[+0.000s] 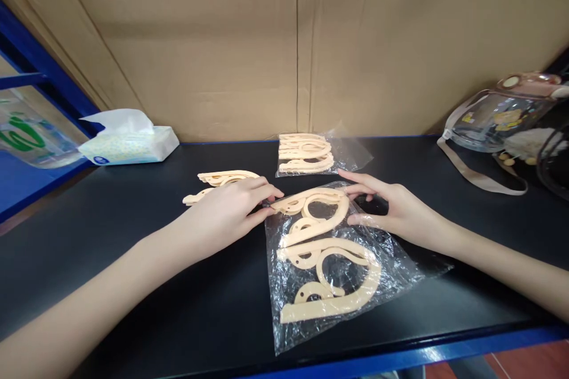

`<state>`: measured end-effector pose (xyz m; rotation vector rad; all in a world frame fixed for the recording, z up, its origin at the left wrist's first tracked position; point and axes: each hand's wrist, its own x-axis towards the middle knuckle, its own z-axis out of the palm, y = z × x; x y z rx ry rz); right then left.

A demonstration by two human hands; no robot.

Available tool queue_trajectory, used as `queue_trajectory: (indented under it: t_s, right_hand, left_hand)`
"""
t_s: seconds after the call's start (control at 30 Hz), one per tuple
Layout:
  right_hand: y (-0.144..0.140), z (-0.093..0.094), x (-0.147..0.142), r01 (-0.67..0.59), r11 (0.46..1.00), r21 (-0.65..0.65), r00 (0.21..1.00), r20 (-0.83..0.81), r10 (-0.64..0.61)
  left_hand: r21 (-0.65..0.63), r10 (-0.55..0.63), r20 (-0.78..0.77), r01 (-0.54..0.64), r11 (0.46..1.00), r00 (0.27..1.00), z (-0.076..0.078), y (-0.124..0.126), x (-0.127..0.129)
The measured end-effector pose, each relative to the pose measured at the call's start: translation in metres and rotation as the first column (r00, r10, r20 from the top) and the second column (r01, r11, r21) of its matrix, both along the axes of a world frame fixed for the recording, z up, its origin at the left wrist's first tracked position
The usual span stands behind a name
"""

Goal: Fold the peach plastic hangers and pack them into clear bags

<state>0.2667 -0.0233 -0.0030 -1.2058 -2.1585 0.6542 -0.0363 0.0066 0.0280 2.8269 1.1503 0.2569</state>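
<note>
A clear plastic bag (329, 331) holding beige folding hangers (373, 278) lies flat on the black tabletop (178, 308) before me. My left hand (240, 204) has its thumb and fingers closed at the bag's upper left corner, by the tip of a hanger inside. At the upper right side of the bag, my right hand (391, 204) rests with fingers spread; the thumb and fingertips touch the plastic beside the upper hanger. More loose beige hangers (222, 176) lie behind my left hand, which partly hides them.
A second bag of beige hangers (306, 153) lies at the back, against the cardboard wall (200, 59). Back left stands a tissue pack (133, 145), near a clear bottle (35, 136) by the blue frame. A clear drinking bottle (502, 118) with a strap (484, 180) is at right.
</note>
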Motion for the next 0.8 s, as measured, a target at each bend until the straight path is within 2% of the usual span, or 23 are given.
queue_trajectory:
  t_s: [0.1, 0.17, 0.3, 0.5, 0.6, 0.67, 0.8]
  right_hand:
    - [0.004, -0.002, 0.002, 0.002, 0.999, -0.051, 0.998, -0.062, -0.005]
    - [0.007, -0.004, 0.002, 0.016, 0.997, -0.069, 0.996, -0.089, -0.022]
    - [0.008, -0.004, 0.000, 0.030, 0.997, -0.064, 0.995, -0.093, -0.036]
    - [0.007, -0.003, -0.002, 0.031, 0.998, -0.055, 0.996, -0.078, -0.036]
    - [0.007, 0.000, -0.001, 0.023, 0.999, -0.036, 0.997, -0.073, -0.025]
    - [0.005, 0.004, 0.002, 0.033, 0.999, -0.036, 0.999, -0.036, -0.034]
    - [0.000, 0.016, 0.007, 0.027, 0.994, -0.106, 0.988, 0.155, -0.010]
  left_hand:
    - [-0.102, 0.001, 0.047, 0.003, 0.995, 0.999, -0.002, 0.000, 0.000]
    - [-0.110, 0.004, 0.082, 0.006, 0.994, 0.997, -0.002, 0.000, 0.001]
    - [-0.067, 0.023, 0.103, -0.016, 0.998, 0.994, -0.003, -0.001, 0.002]
    - [0.014, 0.072, 0.016, -0.073, 0.997, 0.997, -0.004, -0.004, 0.004]
    - [0.069, 0.048, 0.009, -0.049, 0.996, 0.999, -0.002, -0.007, 0.007]
    - [0.058, 0.001, 0.028, -0.003, 0.998, 1.000, 0.000, -0.012, 0.009]
    - [-0.057, -0.051, 0.036, 0.053, 0.997, 0.998, 0.002, -0.021, 0.013]
